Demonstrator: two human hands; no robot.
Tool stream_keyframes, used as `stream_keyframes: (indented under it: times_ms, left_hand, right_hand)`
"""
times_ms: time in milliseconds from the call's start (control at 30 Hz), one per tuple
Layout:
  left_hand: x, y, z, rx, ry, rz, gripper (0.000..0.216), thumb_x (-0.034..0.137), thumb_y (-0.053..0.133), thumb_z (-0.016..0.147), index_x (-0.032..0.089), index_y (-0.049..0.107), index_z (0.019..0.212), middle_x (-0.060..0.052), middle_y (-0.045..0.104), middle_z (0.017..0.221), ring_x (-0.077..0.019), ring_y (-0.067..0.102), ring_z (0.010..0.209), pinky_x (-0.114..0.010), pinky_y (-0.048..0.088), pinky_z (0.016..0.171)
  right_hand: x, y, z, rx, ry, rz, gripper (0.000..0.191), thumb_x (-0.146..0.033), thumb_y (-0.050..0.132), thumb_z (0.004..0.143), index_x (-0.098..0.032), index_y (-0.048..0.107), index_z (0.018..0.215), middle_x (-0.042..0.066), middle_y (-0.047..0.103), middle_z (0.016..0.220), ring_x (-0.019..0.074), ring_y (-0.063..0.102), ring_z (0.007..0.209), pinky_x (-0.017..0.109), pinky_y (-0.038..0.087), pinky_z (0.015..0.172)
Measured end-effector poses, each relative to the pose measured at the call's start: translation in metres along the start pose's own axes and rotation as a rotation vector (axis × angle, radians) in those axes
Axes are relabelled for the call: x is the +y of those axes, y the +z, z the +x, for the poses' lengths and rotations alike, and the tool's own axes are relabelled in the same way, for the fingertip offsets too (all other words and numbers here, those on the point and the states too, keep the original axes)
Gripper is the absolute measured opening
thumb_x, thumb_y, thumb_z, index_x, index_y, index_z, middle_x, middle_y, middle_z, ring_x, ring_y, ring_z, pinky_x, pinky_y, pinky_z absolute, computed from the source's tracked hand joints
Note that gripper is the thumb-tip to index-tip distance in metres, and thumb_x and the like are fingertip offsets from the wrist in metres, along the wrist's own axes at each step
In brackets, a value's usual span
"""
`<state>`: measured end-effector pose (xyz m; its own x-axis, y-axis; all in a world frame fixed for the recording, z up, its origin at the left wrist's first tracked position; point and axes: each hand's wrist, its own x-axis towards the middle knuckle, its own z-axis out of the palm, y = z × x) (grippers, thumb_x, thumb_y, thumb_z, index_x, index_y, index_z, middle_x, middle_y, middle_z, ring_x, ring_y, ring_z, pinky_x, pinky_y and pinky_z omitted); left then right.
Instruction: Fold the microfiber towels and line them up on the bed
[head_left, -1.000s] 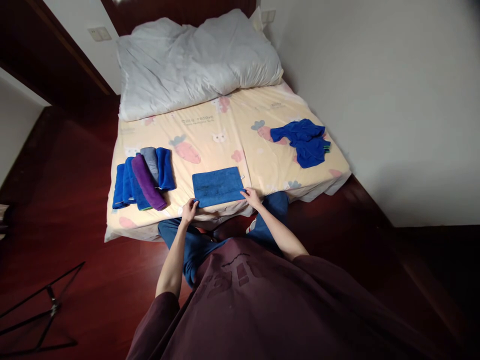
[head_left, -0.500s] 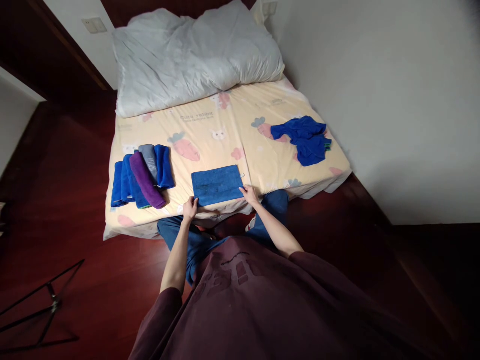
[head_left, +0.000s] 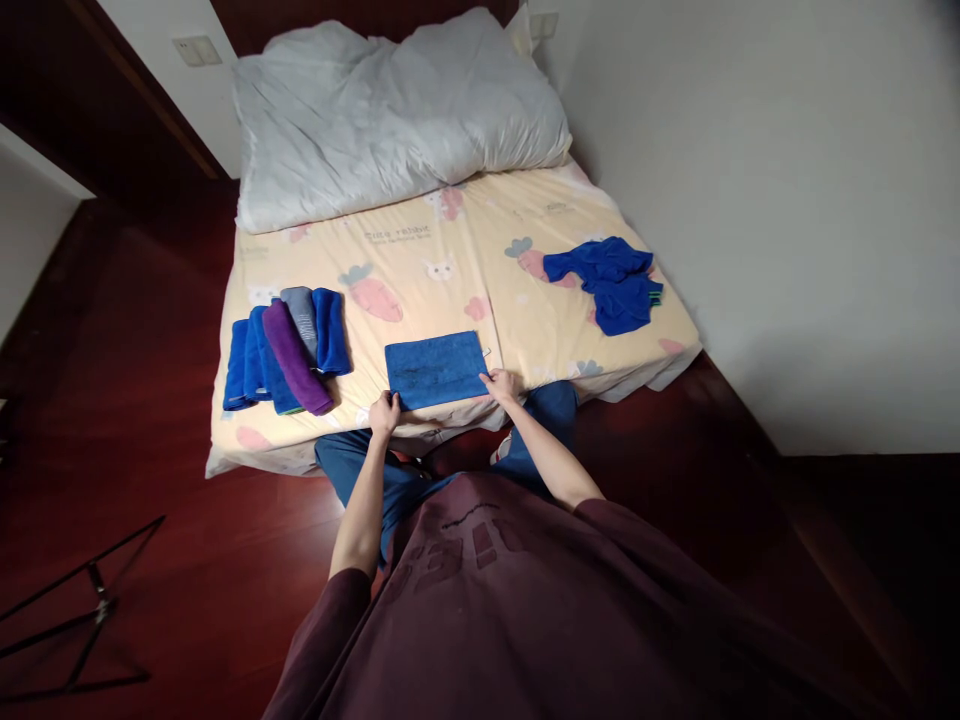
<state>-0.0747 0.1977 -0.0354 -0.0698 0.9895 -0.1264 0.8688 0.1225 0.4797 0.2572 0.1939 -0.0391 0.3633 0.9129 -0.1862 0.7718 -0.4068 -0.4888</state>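
Head view shows the blue towel [head_left: 436, 369] spread flat as a rectangle at the near edge of the bed [head_left: 465, 250]; left hand [head_left: 385, 412] curls closed on its near left corner; right hand [head_left: 501, 385] lies on the near right corner, grip too small to tell; seemingly mid-fold; another fold would need both corners raised together, edges aligned; rolled towels [head_left: 289, 350] lie leftward.

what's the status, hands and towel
Left hand on blue towel, near left corner; right hand on near right corner; grip unclear. Towel flat on bed. Rolled towels apart, leftward.
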Motion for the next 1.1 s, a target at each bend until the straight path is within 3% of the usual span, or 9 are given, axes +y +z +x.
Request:
stream_keyframes:
  times_ms: [333,633,867,967,1100]
  left_hand:
    - [0.003,-0.003,-0.005,0.042,-0.060,-0.100,0.034,0.043,0.049,0.100,0.018,0.068,0.114,-0.016,0.077,0.109,-0.0292,0.072,0.104,-0.037,0.053,0.089]
    - [0.009,0.004,-0.020,0.150,-0.048,-0.068,0.041,0.044,0.043,0.103,0.018,0.070,0.120,-0.017,0.076,0.110,-0.0291,0.072,0.102,-0.036,0.053,0.088]
    - [0.019,0.001,-0.021,0.167,-0.041,-0.021,0.036,0.040,0.045,0.102,0.017,0.067,0.120,-0.017,0.071,0.112,-0.0305,0.068,0.109,-0.039,0.052,0.092]
    - [0.005,-0.008,-0.032,0.189,-0.058,0.020,0.038,0.039,0.044,0.102,0.017,0.063,0.127,-0.018,0.065,0.117,-0.0312,0.064,0.114,-0.039,0.053,0.092]
    - [-0.039,-0.023,-0.061,0.166,-0.099,0.062,0.041,0.033,0.039,0.102,0.017,0.058,0.135,-0.020,0.060,0.123,-0.0333,0.061,0.118,-0.043,0.055,0.092]
  right_hand:
    - [0.002,0.000,0.002,0.014,0.083,0.030,0.027,-0.050,0.071,0.089,-0.026,0.082,0.095,0.007,0.081,0.098,0.0221,0.076,0.093,0.026,0.053,0.078]
    - [-0.010,-0.004,-0.008,0.022,0.184,0.009,0.033,-0.053,0.067,0.091,-0.025,0.081,0.102,0.013,0.080,0.102,0.0274,0.075,0.100,0.034,0.054,0.085]
    - [-0.019,-0.006,-0.001,0.016,0.111,-0.100,0.041,-0.055,0.066,0.094,-0.017,0.080,0.100,0.022,0.077,0.101,0.0322,0.075,0.099,0.039,0.054,0.086]
    - [-0.009,-0.020,0.001,-0.005,0.066,-0.143,0.039,-0.053,0.067,0.093,-0.017,0.078,0.104,0.022,0.076,0.104,0.0342,0.074,0.101,0.040,0.055,0.085]
    - [0.035,-0.045,-0.012,0.060,-0.010,-0.079,0.023,-0.039,0.062,0.097,-0.022,0.075,0.107,0.013,0.078,0.103,0.0288,0.074,0.098,0.036,0.056,0.085]
